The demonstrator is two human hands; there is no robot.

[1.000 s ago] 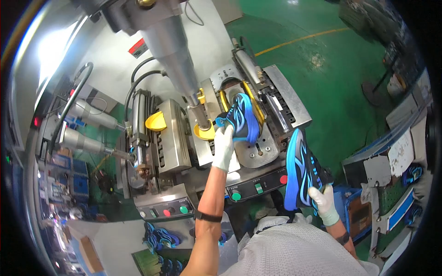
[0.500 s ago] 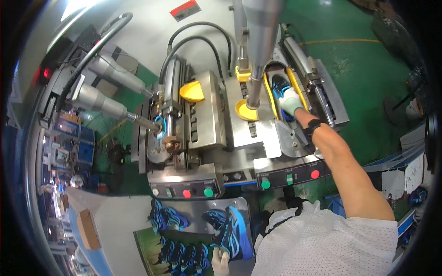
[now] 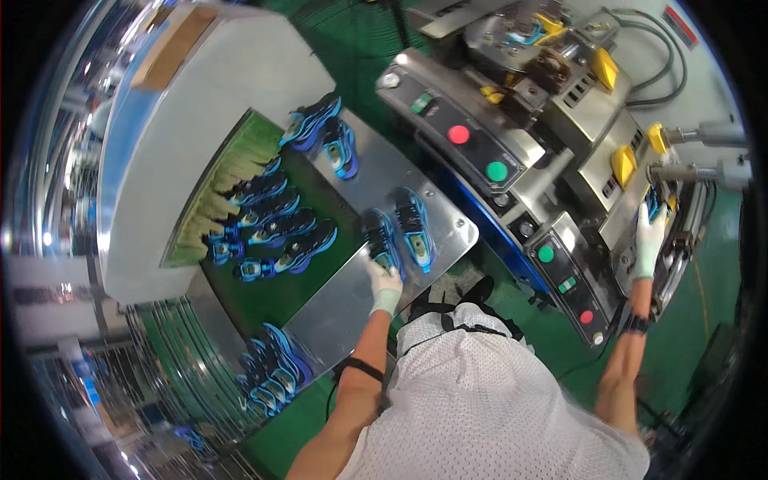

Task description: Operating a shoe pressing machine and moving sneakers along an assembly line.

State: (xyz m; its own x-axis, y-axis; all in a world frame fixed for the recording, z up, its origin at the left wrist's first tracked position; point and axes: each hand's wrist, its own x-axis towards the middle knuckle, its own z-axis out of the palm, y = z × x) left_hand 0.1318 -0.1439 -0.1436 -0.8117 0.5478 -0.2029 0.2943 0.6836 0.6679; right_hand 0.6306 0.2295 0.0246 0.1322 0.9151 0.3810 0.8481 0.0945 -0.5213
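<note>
My left hand (image 3: 386, 290), in a white glove, grips the heel of a black-and-blue sports shoe (image 3: 378, 234) on the metal tabletop. A second shoe (image 3: 414, 228) lies close beside it, to the right. My right hand (image 3: 650, 236), gloved too, is stretched out to the far right. Its fingers are closed around the near end of another blue-and-black shoe (image 3: 654, 200), which sits in the pressing machine (image 3: 596, 188) and is mostly hidden by the hand and the machine.
Several shoes stand in rows on a green conveyor belt (image 3: 320, 276), under a brush curtain (image 3: 212, 188). More shoes (image 3: 276, 364) cluster at its near end, two (image 3: 340, 148) at the tabletop's far end. The machine's control panel (image 3: 456, 132) and yellow pads (image 3: 622, 166) are at the right.
The view has swung left toward the belt and tabletop. The shoe at my left hand, raised before, is now down on the tabletop. My right hand stays at the shoe in the machine.
</note>
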